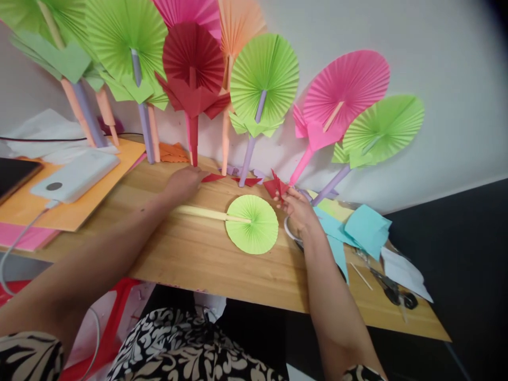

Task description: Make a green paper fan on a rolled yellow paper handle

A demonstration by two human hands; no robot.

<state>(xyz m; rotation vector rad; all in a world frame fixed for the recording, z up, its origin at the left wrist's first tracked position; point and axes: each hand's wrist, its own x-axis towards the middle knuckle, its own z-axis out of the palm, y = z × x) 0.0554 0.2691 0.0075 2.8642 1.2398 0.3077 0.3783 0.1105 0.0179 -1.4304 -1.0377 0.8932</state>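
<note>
My right hand (pixel 298 209) pinches a folded red paper piece (pixel 276 185) above the back part of the table. On the left, my left hand (pixel 184 182) rests low at the foot of the dark red paper fan flower (pixel 193 58), close to a flat red paper scrap (pixel 212 178); its fingers are mostly hidden. Between my arms lies a yellow-green pleated paper disc (pixel 252 224) on a pale yellow paper stick (pixel 202 212). A second red scrap (pixel 248 182) lies between my hands.
Several paper fan flowers, including a green one (pixel 265 74) and a pink one (pixel 349 90), lean on the wall. A tape roll (pixel 291 228), turquoise paper (pixel 367 230) and scissors (pixel 392 291) lie rightward. At left, a white power bank (pixel 79 174) sits on orange paper (pixel 75 217).
</note>
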